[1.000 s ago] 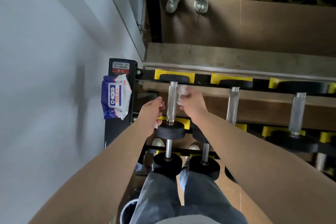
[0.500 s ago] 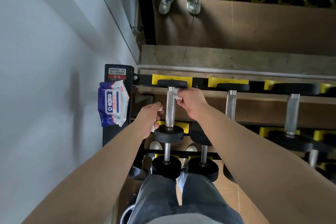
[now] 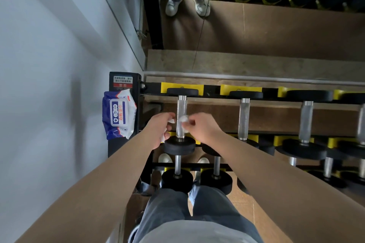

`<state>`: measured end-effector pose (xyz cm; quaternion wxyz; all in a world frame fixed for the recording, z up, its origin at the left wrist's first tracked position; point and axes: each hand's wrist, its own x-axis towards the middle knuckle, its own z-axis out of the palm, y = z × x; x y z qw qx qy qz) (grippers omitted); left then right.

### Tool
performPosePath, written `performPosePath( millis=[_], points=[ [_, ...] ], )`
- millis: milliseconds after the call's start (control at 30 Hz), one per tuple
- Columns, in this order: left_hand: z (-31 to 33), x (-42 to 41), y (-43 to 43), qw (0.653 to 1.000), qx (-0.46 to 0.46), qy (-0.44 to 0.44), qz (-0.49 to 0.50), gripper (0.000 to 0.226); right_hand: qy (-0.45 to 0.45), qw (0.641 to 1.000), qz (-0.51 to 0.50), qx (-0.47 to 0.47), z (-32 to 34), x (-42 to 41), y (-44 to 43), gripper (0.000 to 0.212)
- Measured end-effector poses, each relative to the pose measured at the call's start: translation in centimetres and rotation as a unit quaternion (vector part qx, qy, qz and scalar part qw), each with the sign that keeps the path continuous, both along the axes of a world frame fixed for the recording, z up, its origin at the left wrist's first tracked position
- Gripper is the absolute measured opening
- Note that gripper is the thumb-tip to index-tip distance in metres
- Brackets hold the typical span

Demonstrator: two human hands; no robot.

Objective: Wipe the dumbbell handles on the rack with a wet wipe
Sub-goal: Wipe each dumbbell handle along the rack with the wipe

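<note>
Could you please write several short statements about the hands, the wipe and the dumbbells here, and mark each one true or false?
1. Both hands work at the leftmost top-row dumbbell handle. True.
2. The right hand presses a white wipe against that handle. True.
3. The wipe packet lies on the floor. False: it sits at the left end of the rack, beside the wall.
4. The left hand is empty. False: white wipe material shows in its fingers.
5. The next handle to the right is being wiped. False: no hand touches it.
</note>
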<state>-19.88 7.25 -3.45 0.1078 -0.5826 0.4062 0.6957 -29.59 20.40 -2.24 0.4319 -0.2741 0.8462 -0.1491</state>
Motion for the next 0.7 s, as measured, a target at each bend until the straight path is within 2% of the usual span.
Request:
performPosePath(
  millis=[133, 233, 333, 433, 567, 633, 700],
  points=[
    [0.4, -0.4, -0.3, 1.000, -0.006, 0.013, -0.005, 0.016, 0.061, 0.991, -0.087, -0.082, 0.9, -1.8, -1.8, 0.029],
    [0.1, -0.4, -0.6, 1.000, 0.000, 0.017, 0.014, 0.014, 0.063, 0.968, -0.203, -0.134, 1.1, -1.8, -2.3, 0.023],
    [-0.1, -0.2, -0.8, 0.998, 0.000, 0.032, 0.052, 0.015, 0.046, 0.961, -0.222, -0.159, 0.5, -0.5, -1.9, 0.007],
    [-0.3, 0.2, -0.8, 0.995, 0.002, 0.034, 0.094, 0.022, 0.047, 0.975, -0.164, -0.144, -0.4, 0.7, -0.7, 0.020],
    [-1.1, 0.8, -1.2, 0.999, -0.045, -0.023, 0.006, 0.022, -0.007, 0.997, -0.044, -0.070, -1.3, 1.6, 1.3, 0.024],
    [-1.3, 0.9, -1.3, 0.997, -0.065, -0.038, -0.030, 0.022, -0.053, 0.994, -0.089, -0.038, -1.5, 1.6, 1.6, 0.019],
    [-1.4, 1.0, -1.2, 0.996, -0.069, -0.030, -0.050, 0.023, -0.081, 0.979, -0.185, -0.039, -1.3, 1.0, 1.1, 0.020]
  ],
)
